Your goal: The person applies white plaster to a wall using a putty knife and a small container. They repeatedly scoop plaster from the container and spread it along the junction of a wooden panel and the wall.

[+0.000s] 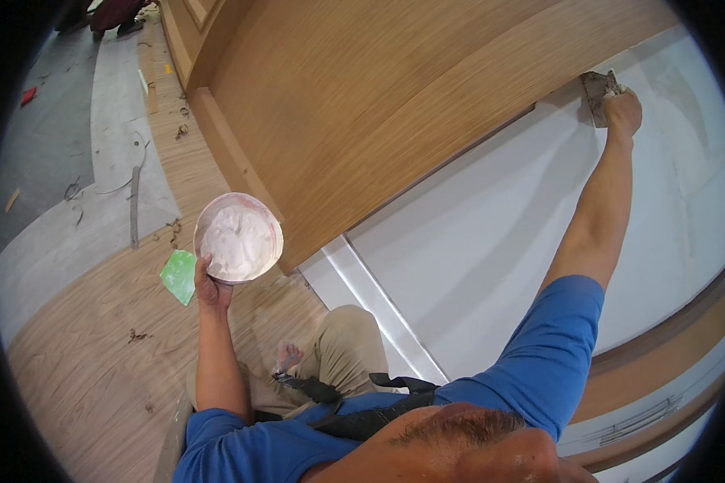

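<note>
My left hand [213, 286] grips the rim of a round bowl [207, 211] on the left. Thick, pale pinkish-white filler paste [238, 241] fills much of it. Beside that hand shows a green flat plate [179, 276]; whether the hand touches it or it lies lower, I cannot tell. Far to the right, my right arm is stretched out. The right hand [623, 111] is closed around a putty knife [596, 98], whose stained wide blade lies at the white wall surface [491, 217], close to the edge of the wooden panel [362, 121].
Wood-patterned flooring [80, 386] with scattered debris lies at the left, next to a pale floor sheet [64, 241] holding a long grey strip [134, 207]. A shiny metal-like strip [391, 314] borders the white surface. Another person [114, 16] is at the far left.
</note>
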Tool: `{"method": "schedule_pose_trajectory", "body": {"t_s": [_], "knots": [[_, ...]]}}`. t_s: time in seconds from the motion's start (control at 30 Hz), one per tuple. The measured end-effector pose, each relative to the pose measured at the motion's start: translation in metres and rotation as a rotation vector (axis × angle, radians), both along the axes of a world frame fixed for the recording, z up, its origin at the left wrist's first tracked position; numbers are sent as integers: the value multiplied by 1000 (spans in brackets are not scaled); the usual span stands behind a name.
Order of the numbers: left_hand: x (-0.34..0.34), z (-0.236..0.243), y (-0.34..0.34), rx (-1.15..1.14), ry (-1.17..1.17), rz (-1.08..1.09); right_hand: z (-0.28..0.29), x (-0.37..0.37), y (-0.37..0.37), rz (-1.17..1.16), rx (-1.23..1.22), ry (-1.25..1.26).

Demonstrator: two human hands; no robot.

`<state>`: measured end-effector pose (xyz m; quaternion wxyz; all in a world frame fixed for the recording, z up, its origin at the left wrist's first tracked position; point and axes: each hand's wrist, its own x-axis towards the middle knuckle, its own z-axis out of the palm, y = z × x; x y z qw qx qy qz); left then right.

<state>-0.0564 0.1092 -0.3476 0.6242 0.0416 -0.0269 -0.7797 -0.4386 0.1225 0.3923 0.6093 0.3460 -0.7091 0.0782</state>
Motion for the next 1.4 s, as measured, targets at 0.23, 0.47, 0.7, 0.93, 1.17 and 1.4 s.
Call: {"method": "schedule_pose_trajectory", "body": {"t_s": [0.23,0.47,0.7,0.93,1.17,1.4], "knots": [[2,-2,-2,3,-28,2,11,1,0,-3,-85,22],[5,6,4,-16,18,-27,22,0,25,108,-488,72],[7,17,9,-29,53,-57,-67,59,88,528,-457,271],[7,17,10,-52,93,15,-219,87,88,838,-192,-364],[-6,9,12,-69,96,-12,-421,130,84,1146,88,-1127],[13,11,23,-75,-34,-3,-506,193,57,1164,497,-1476]]}}
